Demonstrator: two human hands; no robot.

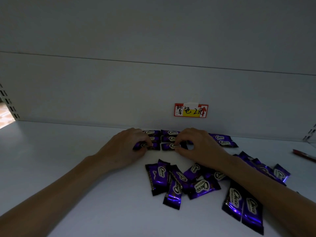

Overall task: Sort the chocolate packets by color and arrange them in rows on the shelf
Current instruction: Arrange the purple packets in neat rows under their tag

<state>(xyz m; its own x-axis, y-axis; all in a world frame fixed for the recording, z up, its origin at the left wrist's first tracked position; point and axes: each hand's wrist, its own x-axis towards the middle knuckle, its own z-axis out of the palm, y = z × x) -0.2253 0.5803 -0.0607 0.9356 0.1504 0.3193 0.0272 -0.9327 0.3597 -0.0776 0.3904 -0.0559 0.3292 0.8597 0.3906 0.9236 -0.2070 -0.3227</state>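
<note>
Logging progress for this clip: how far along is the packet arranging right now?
Early stage. Done: neat rows of purple packets lie by the back wall, plus two packets to their right. In hand: the left hand grips the left front packet; the right hand pinches the right front packet. Left: the loose pile nearer the person is unarranged. Only purple ones show.

Partly hidden under left hand (126, 147): left column of purple foil chocolate packets (150, 132). Buried beneath right forearm (248, 177): some loose purple packets (280, 173). Cut at right edge: thin red pen (304, 155).
</note>
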